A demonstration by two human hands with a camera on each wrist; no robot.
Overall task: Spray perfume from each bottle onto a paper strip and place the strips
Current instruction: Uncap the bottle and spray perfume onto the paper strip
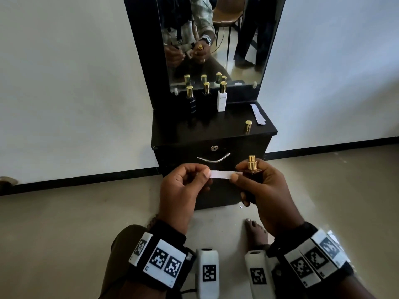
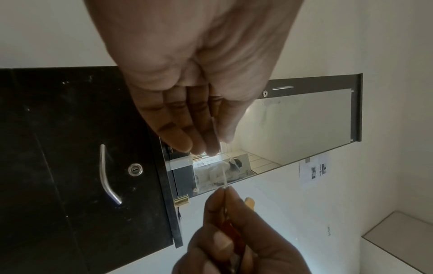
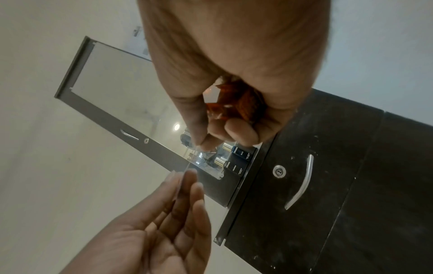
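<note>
Low in front of the dresser drawer, a white paper strip [image 1: 220,174] is stretched level between my two hands. My left hand [image 1: 206,174] pinches its left end between thumb and forefinger. My right hand [image 1: 235,176] grips an uncapped amber perfume bottle [image 1: 252,176] upright, its gold sprayer [image 1: 251,162] showing above the fingers, and its thumb and forefinger pinch the strip's right end. The right wrist view shows the amber bottle [image 3: 243,103] in the palm and the strip [image 3: 187,169] edge-on. On the dresser top, the bottle's gold cap [image 1: 248,126] stands alone.
Two black bottles [image 1: 191,101] [image 1: 206,97] and a white bottle [image 1: 222,99] stand capped before the mirror [image 1: 216,39]. Spare strips [image 1: 258,114] lie at the back right of the black dresser top [image 1: 216,130]. The drawer handle [image 1: 213,159] is just behind my hands. My bare foot [image 1: 255,231] rests on the floor.
</note>
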